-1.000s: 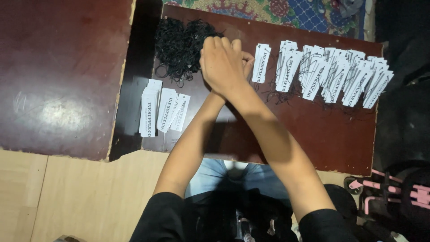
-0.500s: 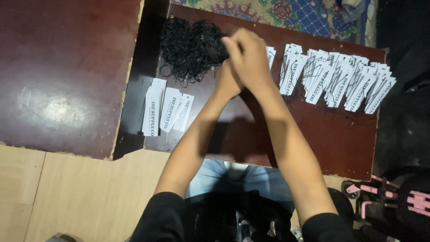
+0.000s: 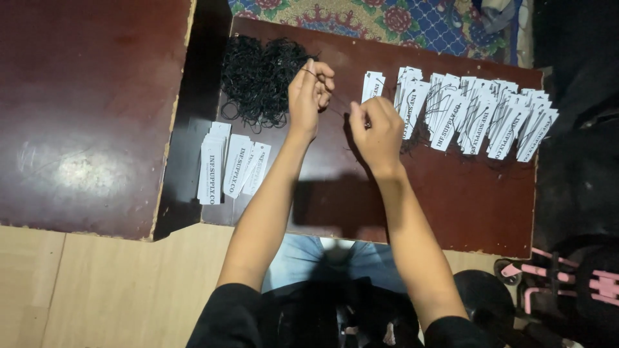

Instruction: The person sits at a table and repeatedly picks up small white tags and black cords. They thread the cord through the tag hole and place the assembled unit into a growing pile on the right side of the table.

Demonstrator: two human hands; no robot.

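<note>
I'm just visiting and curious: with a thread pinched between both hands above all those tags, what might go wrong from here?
The thin black string between the left hand and right hand could snag the tangled string pile beside it. The right hand hovers close to the overlapping row of threaded tags and might knock them askew.

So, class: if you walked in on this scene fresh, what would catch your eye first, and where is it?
First, the two hands at the centre of the dark red board: the left hand and right hand pinch a thin black string between them. Next, the long overlapping row of white paper tags fanned out to the right. Then the tangled heap of black strings at upper left, with a small stack of tags below it.
</note>
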